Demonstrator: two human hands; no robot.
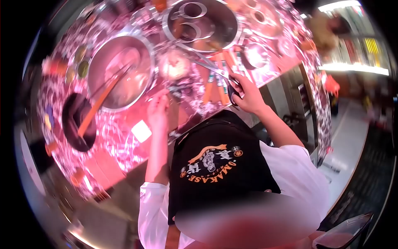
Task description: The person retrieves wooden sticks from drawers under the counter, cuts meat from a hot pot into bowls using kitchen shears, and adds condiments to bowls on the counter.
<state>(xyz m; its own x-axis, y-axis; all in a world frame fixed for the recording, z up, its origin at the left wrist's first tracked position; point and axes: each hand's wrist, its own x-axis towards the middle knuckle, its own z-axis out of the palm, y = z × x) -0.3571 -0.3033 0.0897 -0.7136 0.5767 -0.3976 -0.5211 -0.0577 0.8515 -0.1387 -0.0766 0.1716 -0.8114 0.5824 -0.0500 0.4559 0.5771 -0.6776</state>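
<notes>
My right hand [247,94] grips a pair of scissors [216,69] by its dark handles, with the blades pointing up and left over the table. The view is blurred here, and I see nothing clearly between the blades. My left hand [158,108] hovers beside the large metal pot [92,76], fingers curled together; whether they hold anything small is hidden by blur. Past the scissors, a pale roundish item [176,66] sits between two pots. Several orange-brown sticks or handles [208,89] lie near my right hand.
Across the pot and a dark bowl [70,124] rests a long wooden-handled utensil [100,101]. A second metal pot [239,31] holds ring-shaped tools. A white square [141,131] lies on the pink-lit marbled table [120,155]. Another person [324,33] stands at the far right.
</notes>
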